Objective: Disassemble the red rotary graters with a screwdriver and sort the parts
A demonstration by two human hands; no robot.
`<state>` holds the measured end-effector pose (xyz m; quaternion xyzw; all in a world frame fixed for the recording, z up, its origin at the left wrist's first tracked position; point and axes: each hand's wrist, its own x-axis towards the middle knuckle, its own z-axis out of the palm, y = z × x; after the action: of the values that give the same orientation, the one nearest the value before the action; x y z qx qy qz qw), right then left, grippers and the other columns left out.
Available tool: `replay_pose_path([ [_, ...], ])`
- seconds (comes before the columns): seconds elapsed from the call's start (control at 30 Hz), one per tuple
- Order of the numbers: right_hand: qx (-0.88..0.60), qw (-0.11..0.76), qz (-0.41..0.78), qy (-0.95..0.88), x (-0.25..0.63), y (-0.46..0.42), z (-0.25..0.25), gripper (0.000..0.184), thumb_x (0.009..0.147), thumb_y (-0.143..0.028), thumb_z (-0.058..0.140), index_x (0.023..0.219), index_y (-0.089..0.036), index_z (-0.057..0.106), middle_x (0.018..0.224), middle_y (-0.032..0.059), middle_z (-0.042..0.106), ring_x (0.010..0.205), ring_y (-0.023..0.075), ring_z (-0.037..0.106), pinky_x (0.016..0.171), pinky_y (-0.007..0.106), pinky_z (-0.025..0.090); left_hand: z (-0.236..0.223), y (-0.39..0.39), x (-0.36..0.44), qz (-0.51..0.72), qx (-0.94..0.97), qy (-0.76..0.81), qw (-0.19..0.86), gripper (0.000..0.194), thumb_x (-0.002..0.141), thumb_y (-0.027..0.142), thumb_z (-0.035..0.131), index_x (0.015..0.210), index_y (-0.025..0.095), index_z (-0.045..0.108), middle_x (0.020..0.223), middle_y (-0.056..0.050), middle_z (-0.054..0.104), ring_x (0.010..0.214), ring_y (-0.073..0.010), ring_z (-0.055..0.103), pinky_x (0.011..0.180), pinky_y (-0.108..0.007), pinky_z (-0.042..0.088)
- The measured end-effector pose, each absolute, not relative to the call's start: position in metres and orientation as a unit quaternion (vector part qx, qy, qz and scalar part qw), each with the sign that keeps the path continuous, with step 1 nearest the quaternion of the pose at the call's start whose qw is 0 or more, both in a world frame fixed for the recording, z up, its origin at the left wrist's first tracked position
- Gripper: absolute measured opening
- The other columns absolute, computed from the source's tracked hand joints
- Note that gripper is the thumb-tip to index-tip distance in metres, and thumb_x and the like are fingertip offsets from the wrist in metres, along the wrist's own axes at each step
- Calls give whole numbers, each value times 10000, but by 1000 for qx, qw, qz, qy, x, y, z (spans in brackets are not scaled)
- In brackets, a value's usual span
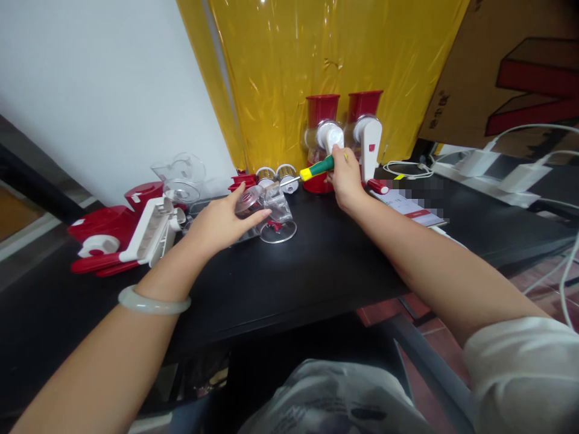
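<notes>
My right hand (346, 178) is closed around the green and yellow handle of a screwdriver (322, 167). Its shaft points left, and the tip is at or just over a clear plastic grater housing (281, 208); whether it touches cannot be made out. With thumb and fingers on either side, my left hand (221, 218) steadies that housing on the black table. A small red part (274, 226) shows through the clear plastic. Just behind lie two grater drums (266, 176) and a red piece (243, 181).
Two red and white rotary graters (322, 111) stand at the back. Red bases (102, 223), white crank handles (147, 232) and another clear housing (183, 175) lie at the left. A phone (409, 208), cables and a power strip (486, 175) occupy the right.
</notes>
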<state>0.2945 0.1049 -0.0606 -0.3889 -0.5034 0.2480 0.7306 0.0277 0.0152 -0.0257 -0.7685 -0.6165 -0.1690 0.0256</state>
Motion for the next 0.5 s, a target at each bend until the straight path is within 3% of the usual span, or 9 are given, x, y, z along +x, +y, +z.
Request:
replay_pose_path([
  [0.3,-400,741,271,-466,292,107,-58,405,886,-643,455,869,-240,483,786,-2,468,695,137,570,551,271,482,-27,17,27,-181,-769,-613,23,929,829,760,551,1554,208,374,1242,-152,671,1147,-401,621,942,-469,496],
  [0.5,-390,735,248,-496,295,103,-60,466,868,-711,454,847,-245,473,732,-15,430,642,134,562,537,279,475,-27,16,27,-177,-770,-613,14,925,837,746,552,1564,209,353,1258,-160,661,1159,-410,612,951,-483,485],
])
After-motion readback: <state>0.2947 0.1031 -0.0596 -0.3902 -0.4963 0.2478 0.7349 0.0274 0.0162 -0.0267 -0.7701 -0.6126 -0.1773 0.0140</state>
